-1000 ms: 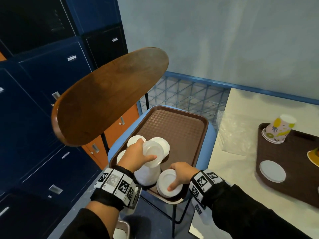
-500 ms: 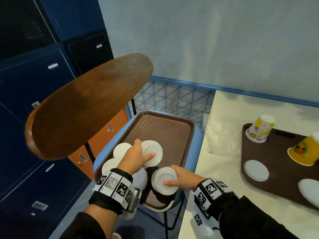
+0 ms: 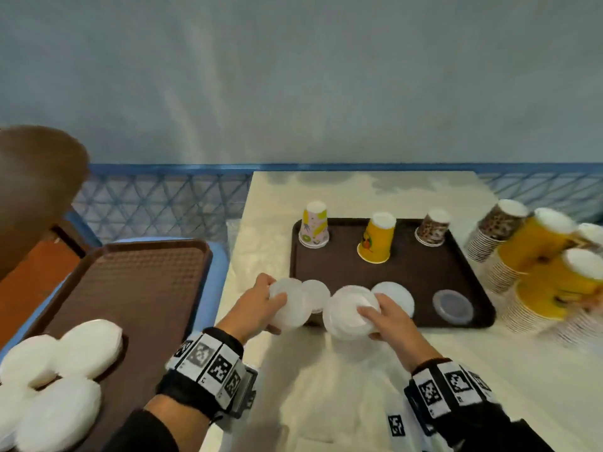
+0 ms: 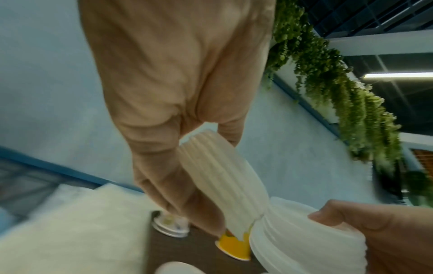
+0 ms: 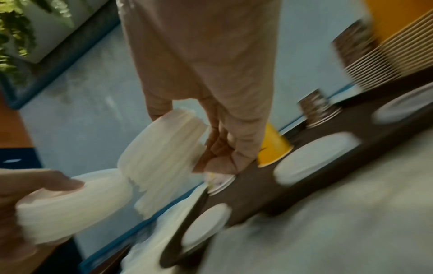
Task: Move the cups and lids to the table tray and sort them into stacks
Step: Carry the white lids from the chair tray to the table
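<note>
Both hands hold stacks of white lids over the near left edge of the table tray (image 3: 463,272), a dark brown tray lying on the cream surface (image 3: 342,386).

Left hand (image 3: 257,303): fingers curled round a stack of white lids (image 3: 288,308), thumb on one side, fingers on the other. The left wrist view shows the ribbed edges of this stack (image 4: 225,178) pinched between thumb and fingers. The stack sits above the tray's near left corner, partly over the surface.

Right hand (image 3: 388,316): fingers curled round a second stack of white lids (image 3: 349,313), fingertips (image 3: 365,310) pressed on its top face. In the right wrist view this stack (image 5: 161,146) is tilted. The two stacks touch at their edges, side by side.

On the table tray, far row, all upside down: a pink patterned cup (image 3: 314,225) at the left, a yellow cup (image 3: 377,238) in the middle, a brown patterned cup (image 3: 432,228) at the right. Near row: one white lid (image 3: 316,293) between the two held stacks, partly hidden; one white lid (image 3: 396,296) just right of the right hand; one clear lid (image 3: 453,306) further right.

Right of the tray, on the surface: leaning stacks of brown patterned cups (image 3: 492,231) and yellow cups (image 3: 535,256); blurred.

Left of the surface: a second brown tray (image 3: 153,278) on a blue seat, carrying three stacks of white lids (image 3: 58,380) at its near left corner.
</note>
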